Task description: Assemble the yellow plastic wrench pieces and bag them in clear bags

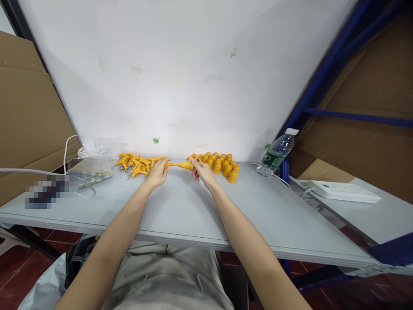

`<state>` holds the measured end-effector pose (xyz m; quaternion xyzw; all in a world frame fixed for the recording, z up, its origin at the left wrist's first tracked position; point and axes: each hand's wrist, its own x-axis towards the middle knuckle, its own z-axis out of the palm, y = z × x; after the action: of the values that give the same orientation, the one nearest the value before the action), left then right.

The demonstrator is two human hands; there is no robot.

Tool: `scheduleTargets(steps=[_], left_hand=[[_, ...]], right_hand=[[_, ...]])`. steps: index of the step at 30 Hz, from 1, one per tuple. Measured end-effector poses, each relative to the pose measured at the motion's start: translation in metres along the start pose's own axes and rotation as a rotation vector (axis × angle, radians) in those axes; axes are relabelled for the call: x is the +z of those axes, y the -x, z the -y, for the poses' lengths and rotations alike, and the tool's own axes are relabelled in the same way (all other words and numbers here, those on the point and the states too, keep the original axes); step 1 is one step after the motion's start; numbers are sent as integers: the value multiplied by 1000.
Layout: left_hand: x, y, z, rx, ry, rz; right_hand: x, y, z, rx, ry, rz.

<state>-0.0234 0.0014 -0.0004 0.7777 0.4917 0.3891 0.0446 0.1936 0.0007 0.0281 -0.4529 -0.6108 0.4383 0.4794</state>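
Observation:
A yellow plastic piece with a ribbed shaft (175, 164) lies level between my hands, close above the table or resting on it; I cannot tell which. My left hand (157, 174) has its fingers closed around its left end. At the thicker right end, my right hand (202, 171) grips with thumb and fingers. Left of my left hand lies a heap of yellow branched pieces (139, 163), with small metal chains among them. Several yellow ribbed cup-shaped pieces (217, 166) stand in rows just right of my right hand, with a few slimmer yellow pieces behind my fingers.
On the grey table (180, 211) at left are a clear plastic bag (93, 168) and a white cable (66, 150). A water bottle (279, 150) leans at the right by a blue metal frame (285, 165). A white power strip (345, 190) lies farther right. A white wall (193, 77) stands behind.

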Motion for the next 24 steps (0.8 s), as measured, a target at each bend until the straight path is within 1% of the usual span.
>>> scheduleTargets(steps=[3, 5, 7, 9, 13, 17, 21, 24], left_hand=[[0, 0, -2, 22, 2, -11], [0, 0, -3, 18, 7, -9], [1, -1, -2, 4, 14, -12], [1, -1, -1, -11, 20, -22], [-1, -3, 1, -34, 24, -38], [-3, -2, -2, -61, 25, -24], [-5, -1, -8, -79, 31, -25], [-6, 0, -10, -85, 33, -30]], right_hand=[[3, -1, -1, 77, -4, -67], [2, -2, -2, 99, -31, -53], [-1, -3, -2, 112, -64, -3], [-5, -3, -2, 96, -76, 63], [-11, -1, -1, -20, -29, 159], [-11, 1, -2, -70, -17, 172], [-11, 0, -4, -67, -32, 184], [-11, -1, -4, -62, -35, 170]])
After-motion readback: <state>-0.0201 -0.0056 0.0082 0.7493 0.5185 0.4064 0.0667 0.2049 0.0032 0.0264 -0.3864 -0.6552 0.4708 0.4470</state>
